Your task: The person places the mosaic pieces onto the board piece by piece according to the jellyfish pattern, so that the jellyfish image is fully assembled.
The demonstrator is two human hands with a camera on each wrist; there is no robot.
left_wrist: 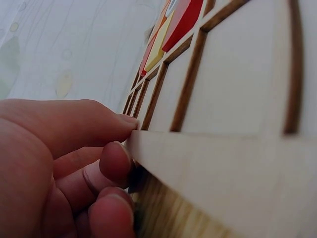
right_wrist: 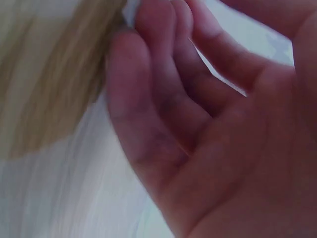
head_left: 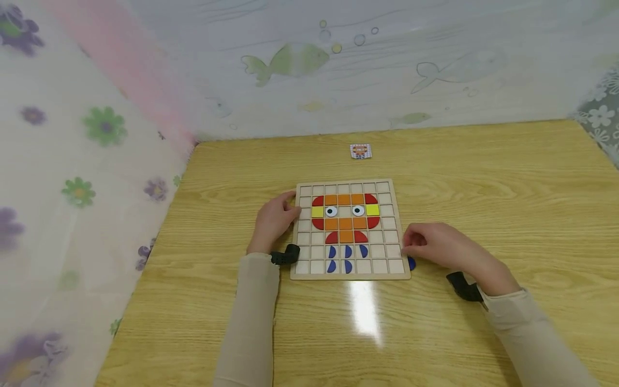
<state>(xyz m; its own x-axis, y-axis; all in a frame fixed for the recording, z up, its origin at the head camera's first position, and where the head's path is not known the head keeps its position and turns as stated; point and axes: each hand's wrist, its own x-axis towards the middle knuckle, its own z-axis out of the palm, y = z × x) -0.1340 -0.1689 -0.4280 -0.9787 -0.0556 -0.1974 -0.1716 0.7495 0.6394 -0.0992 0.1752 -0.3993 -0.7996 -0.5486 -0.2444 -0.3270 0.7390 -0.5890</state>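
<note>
A square wooden grid board lies on the table, bearing a pattern of red, orange and yellow pieces with two eye pieces. Several blue half-circle pieces sit in its two lowest rows. My left hand pinches the board's left edge; in the left wrist view the thumb lies on the rim with fingertips below. At the right edge is my right hand, its fingers bent in the right wrist view. Whether they hold anything is hidden. Just below them, a blue half-circle shows beside the board.
Behind the board lies a small card printed with a similar pattern. The wooden table meets a wall with fish drawings at the back. A flowered wall stands on the left.
</note>
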